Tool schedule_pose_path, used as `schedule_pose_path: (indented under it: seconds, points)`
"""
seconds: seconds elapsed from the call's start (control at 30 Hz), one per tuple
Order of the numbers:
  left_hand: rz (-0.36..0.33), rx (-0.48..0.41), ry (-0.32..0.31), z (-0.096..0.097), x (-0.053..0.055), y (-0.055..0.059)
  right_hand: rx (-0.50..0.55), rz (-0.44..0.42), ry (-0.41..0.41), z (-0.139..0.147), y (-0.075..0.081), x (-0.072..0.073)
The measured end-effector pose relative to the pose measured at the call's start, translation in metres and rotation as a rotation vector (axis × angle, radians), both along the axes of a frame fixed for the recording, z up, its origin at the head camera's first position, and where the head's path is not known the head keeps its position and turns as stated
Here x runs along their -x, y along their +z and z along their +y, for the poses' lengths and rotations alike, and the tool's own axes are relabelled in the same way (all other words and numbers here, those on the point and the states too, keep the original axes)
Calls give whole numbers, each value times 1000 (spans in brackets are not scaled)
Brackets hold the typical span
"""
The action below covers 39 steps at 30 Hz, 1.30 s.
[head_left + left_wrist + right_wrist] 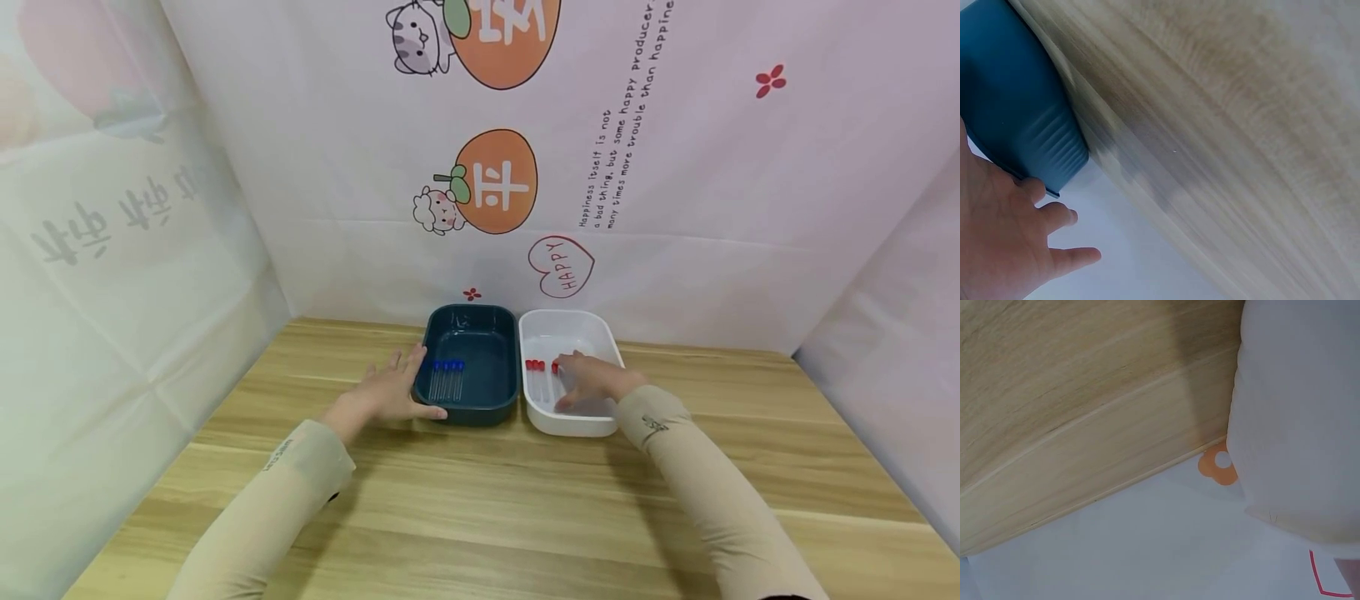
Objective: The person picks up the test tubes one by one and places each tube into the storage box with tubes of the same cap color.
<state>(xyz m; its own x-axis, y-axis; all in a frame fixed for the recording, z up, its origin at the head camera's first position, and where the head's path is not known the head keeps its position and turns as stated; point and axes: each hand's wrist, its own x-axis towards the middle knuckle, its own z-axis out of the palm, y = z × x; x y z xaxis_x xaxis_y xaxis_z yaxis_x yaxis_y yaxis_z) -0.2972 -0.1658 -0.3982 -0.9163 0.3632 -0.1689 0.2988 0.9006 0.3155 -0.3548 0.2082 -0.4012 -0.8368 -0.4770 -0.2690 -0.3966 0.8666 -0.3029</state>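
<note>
My left hand [388, 390] lies at the left wall of a dark teal tray [480, 411], fingers spread along its side and thumb at its near rim. In the left wrist view the same hand [1004, 231] meets the tray's rim. Clear tubes with blue caps [447, 367] lie side by side at the tray's left. My right hand [592, 377] reaches into a white tray [573, 425], fingertips close to a red cap [555, 367], thumb apart from them lower down. Left of it, more clear tubes with red caps [535, 365] lie in a row.
Both trays stand side by side on a wood-grain table [480, 508], close to the printed white back cloth [675, 275]. More white cloth hangs at both sides. A pale sleeve [1297, 412] fills the right of the right wrist view and hides that hand.
</note>
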Motion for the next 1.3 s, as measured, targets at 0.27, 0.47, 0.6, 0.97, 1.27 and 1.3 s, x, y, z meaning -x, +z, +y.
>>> schedule_pose_path:
  seconds: [0.27,0.47,0.6,0.97,1.27,1.3]
  points:
    - [5,-4,1,0,-2,-2,-11,-6,4,-3,0,4]
    - [9,-4,-3,0,-2,-3,-23,-10,8,-3,0,4]
    - [7,-3,-3,-1,-2,-3,-41,-21,-10,-3,0,4]
    - [4,2,-4,-2,1,-3,-36,-77,-43,-6,3,3]
    - [-28,-10,-8,-2,2,1,-48,-75,-38,-4,-2,5]
    - [-35,-13,-8,-2,2,2,-46,-72,-34,-4,-2,5]
